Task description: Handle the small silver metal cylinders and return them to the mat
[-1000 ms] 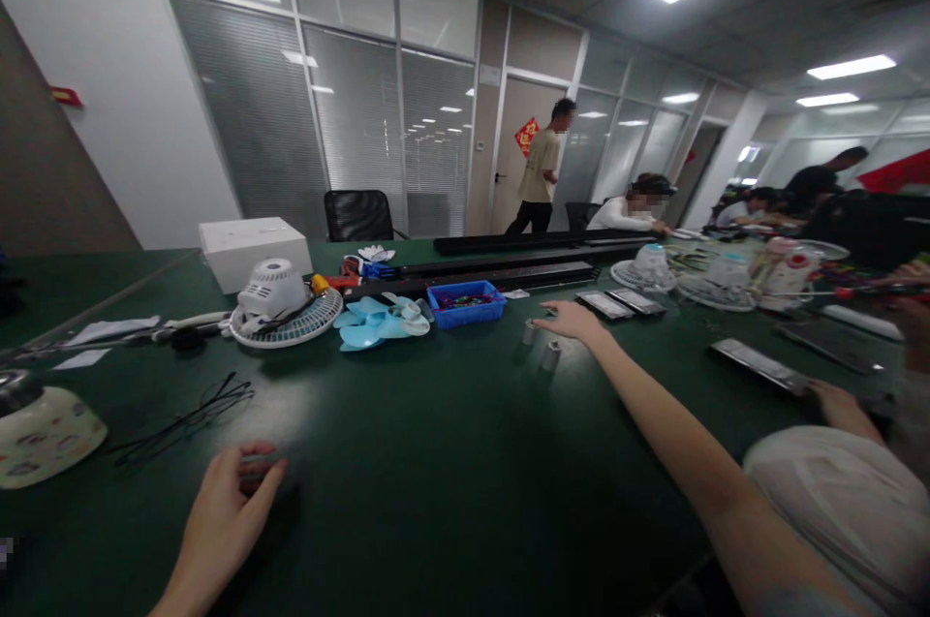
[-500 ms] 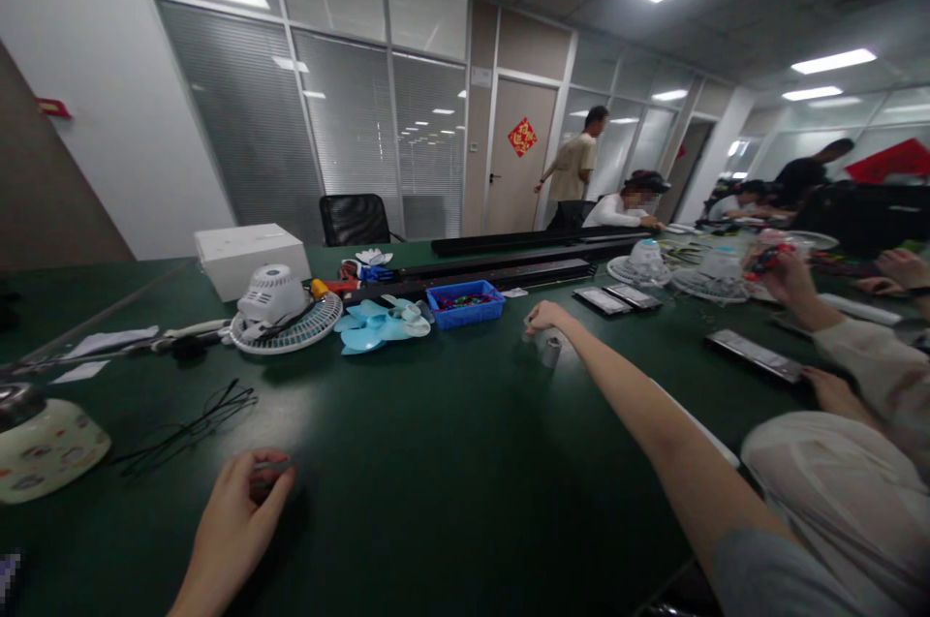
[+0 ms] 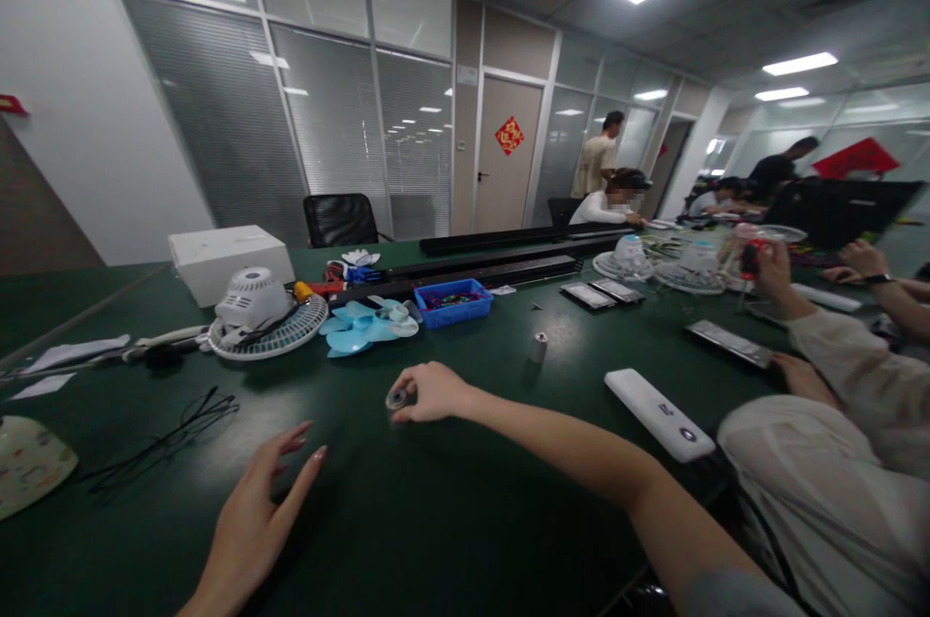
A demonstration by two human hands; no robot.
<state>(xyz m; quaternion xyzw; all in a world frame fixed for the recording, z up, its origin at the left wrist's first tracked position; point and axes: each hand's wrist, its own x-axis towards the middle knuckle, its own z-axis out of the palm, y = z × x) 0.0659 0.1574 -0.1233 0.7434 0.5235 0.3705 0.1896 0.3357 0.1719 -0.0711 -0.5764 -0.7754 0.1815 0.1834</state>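
Note:
Low over the green table (image 3: pixel 349 520), my right hand (image 3: pixel 428 392) grips a small round metal part (image 3: pixel 396 398) between thumb and fingers. My left hand (image 3: pixel 265 491) is to the left of it, fingers apart, holding nothing. A small metal cylinder (image 3: pixel 539 347) stands upright on the table, beyond my right forearm. Further back are a light-blue fan blade (image 3: pixel 359 326) and a blue tray (image 3: pixel 454 312) with small coloured parts in it.
At the left are a white fan head (image 3: pixel 251 302), black cables (image 3: pixel 170 438), a white box (image 3: pixel 229 259) and a patterned base (image 3: pixel 33 462). A white oblong device (image 3: pixel 658 414) lies right. Co-workers sit along the right side, one person's sleeve (image 3: pixel 835 346) close by.
My right hand has come left and nearer from beside the metal cylinder, now with the round part in it. My left hand has opened its fingers. The view has shifted slightly right.

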